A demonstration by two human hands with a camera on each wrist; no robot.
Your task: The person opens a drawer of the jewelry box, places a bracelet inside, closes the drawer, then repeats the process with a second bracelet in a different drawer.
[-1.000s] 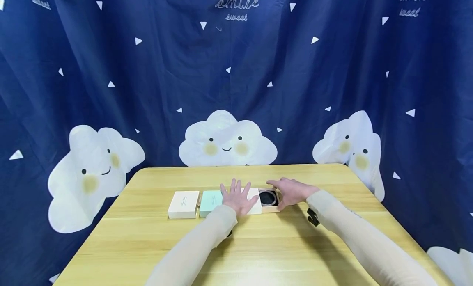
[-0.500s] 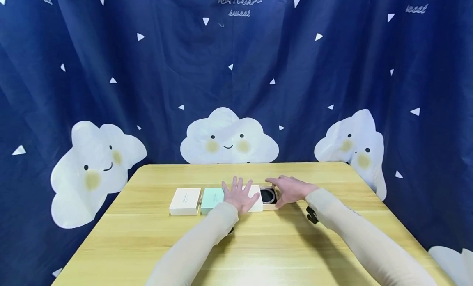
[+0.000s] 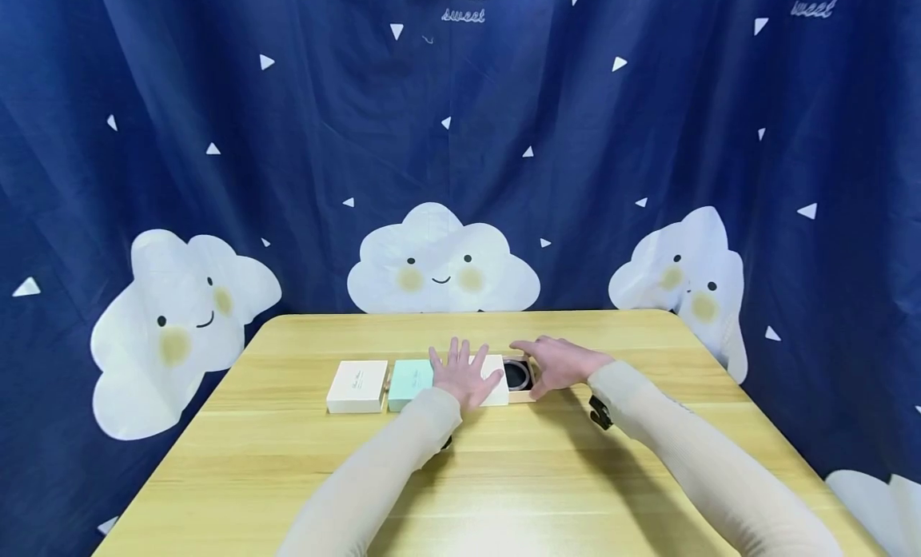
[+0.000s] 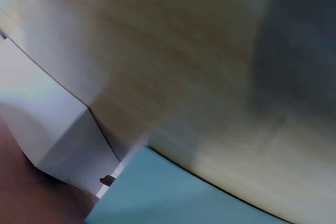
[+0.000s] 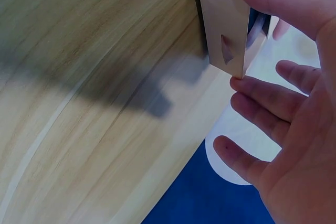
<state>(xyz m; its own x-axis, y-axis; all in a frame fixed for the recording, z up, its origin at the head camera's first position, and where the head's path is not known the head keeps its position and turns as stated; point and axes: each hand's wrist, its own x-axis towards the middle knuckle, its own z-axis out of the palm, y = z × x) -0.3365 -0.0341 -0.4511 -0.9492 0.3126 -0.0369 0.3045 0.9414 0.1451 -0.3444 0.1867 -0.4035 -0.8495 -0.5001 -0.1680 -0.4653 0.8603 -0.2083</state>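
A white drawer box [image 3: 495,381] lies under my left hand [image 3: 464,379], whose fingers are spread straight over its top. Out of its right side sticks a pinkish drawer [image 5: 223,30]. Inside the drawer sits a clear-looking round band [image 3: 518,375] around a dark pad. My right hand [image 3: 564,363] grips the drawer's outer end, thumb at the near corner and a forefinger at the far one. Its other fingers extend past the drawer in the right wrist view. Left of the left hand is a mint-green box [image 3: 410,381], partly covered by that hand.
Another white box [image 3: 357,385] with small lettering stands at the left end of the row. A little tab shows between it and the mint box. The wooden table [image 3: 460,477] ends before a dark blue curtain [image 3: 460,157] with clouds.
My right hand has moved slightly left, and the drawer now sticks out less from the white box. The left hand stays on the box. The head view has shifted a little.
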